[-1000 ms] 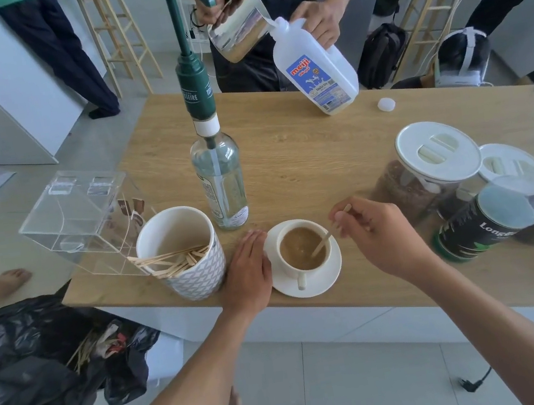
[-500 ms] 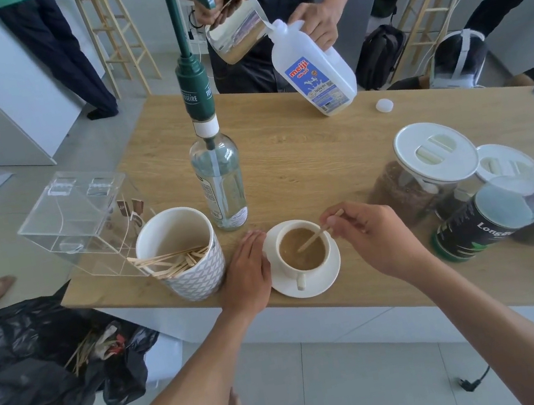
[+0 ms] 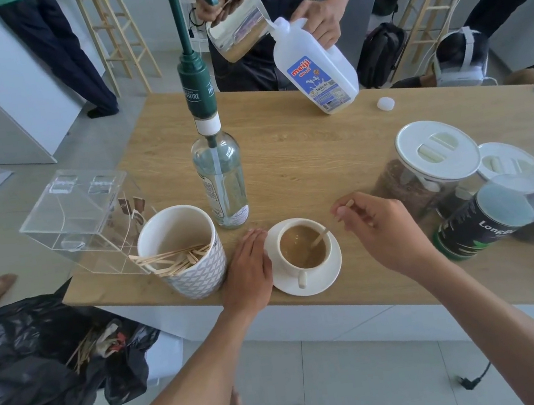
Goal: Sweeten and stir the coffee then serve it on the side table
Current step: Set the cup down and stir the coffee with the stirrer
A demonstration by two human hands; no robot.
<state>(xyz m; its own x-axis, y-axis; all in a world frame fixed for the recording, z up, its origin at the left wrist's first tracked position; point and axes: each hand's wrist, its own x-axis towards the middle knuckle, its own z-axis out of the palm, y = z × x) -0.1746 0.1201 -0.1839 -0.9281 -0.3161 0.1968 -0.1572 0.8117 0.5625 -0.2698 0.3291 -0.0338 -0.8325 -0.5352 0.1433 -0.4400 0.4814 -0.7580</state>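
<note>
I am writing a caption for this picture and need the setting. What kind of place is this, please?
Probably a coffee-making station in an office or studio, not a home kitchen. The syrup pump bottle, a pot of wooden stir sticks and lidded jars on a wooden counter suggest it.

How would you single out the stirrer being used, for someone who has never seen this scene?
On the wooden table, find the white cup on its saucer at the near edge. The stirrer is the thin wooden stick leaning in the coffee, its top pinched by the right hand. The other sticks lie bunched in the patterned pot.
</note>
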